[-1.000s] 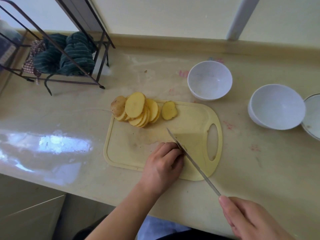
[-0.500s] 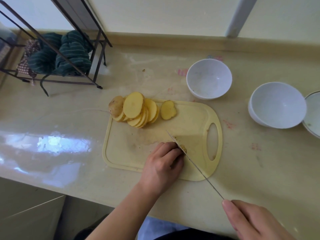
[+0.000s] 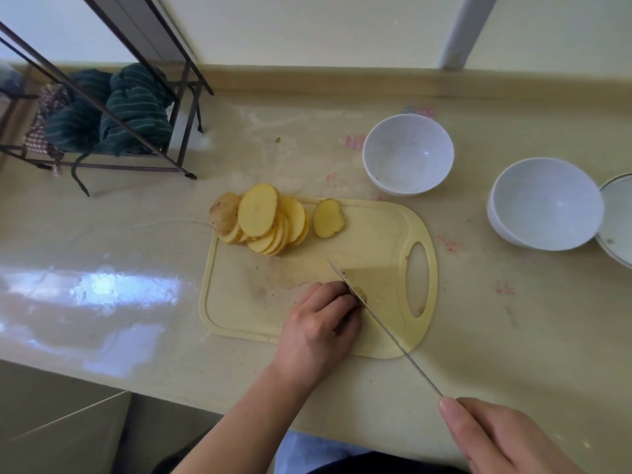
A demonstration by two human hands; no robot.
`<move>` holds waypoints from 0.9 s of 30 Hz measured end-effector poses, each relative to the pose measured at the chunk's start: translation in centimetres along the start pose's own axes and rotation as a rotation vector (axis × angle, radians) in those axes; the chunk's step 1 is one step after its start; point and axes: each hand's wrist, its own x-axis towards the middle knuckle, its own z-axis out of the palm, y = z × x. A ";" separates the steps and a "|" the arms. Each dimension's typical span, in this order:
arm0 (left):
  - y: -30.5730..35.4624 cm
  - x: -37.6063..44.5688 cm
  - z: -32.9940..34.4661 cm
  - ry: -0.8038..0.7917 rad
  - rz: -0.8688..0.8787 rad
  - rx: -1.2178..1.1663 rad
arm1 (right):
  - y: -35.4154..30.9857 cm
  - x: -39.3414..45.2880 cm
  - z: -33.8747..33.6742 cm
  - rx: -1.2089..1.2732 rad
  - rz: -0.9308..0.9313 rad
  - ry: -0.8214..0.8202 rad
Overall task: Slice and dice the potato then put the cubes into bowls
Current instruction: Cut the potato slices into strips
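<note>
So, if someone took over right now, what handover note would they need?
Left hand pins a small potato piece on the cutting board. Right hand holds the knife, blade against that piece.
Done: slices stacked at the board's far left corner, one slice lying beside them.
Left: dicing everything; no cubes yet in the near bowl or right bowl.
</note>
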 end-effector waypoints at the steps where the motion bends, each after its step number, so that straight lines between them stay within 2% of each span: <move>1: 0.0 0.0 0.0 -0.003 0.000 0.000 | 0.5 0.1 0.2 -0.015 -0.007 -0.005; 2: -0.1 0.0 0.0 -0.007 0.001 -0.001 | 0.7 0.3 0.1 -0.088 -0.057 0.025; 5: -0.1 0.0 0.0 -0.004 0.006 -0.006 | -0.9 1.1 -0.3 -0.063 0.040 -0.020; 8: 0.0 0.0 -0.1 0.007 0.019 -0.007 | 0.0 2.8 0.8 -0.029 -0.107 0.052; 18: -0.2 -0.9 -0.7 0.028 0.053 0.006 | 0.9 2.9 0.1 0.077 -0.068 -0.099; 27: -0.2 -1.0 -0.6 0.031 0.034 -0.002 | 1.1 2.1 0.9 -0.041 -0.123 -0.047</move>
